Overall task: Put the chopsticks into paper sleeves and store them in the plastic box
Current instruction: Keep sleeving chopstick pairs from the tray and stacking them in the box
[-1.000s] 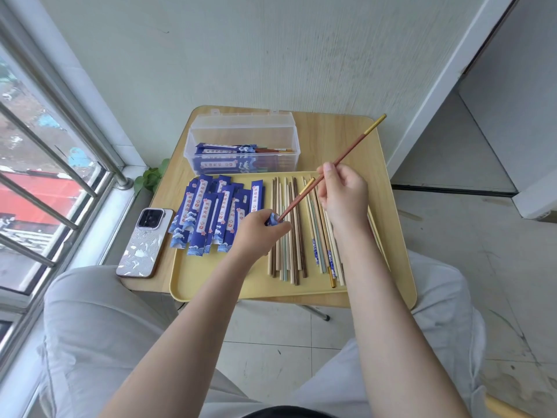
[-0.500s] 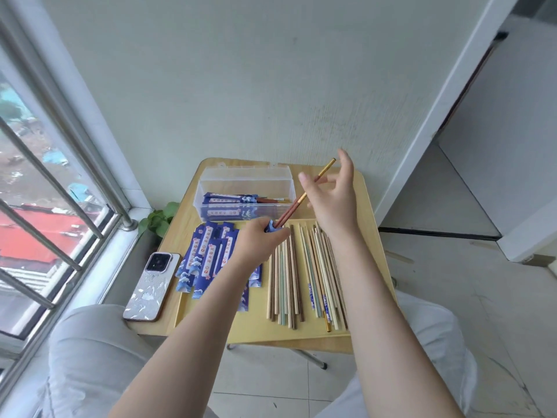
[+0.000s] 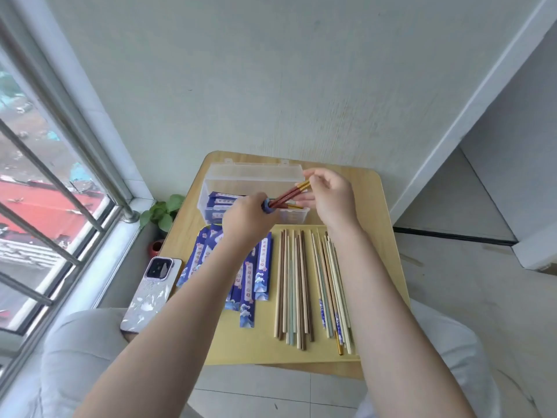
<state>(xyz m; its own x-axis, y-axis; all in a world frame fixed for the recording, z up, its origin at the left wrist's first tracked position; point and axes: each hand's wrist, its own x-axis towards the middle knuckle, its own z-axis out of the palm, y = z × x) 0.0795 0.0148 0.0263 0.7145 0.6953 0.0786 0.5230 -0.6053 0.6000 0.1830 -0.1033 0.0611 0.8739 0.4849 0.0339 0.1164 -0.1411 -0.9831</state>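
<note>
Table (image 3: 355,188): one box (image 3: 256,173), two chopsticks (image 3: 289,194).

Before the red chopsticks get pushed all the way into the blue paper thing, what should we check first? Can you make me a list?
1. Left hand grips the blue sleeve: ok.
2. Red chopsticks have their tips inside the sleeve mouth: ok.
3. Right hand holds the gold ends to push: ok.
4. Both sticks side by side: ok.
5. Sleeve not crumpled inside the fist: cannot tell.
6. Plastic box open, with room above the sleeved pairs: ok.
</note>
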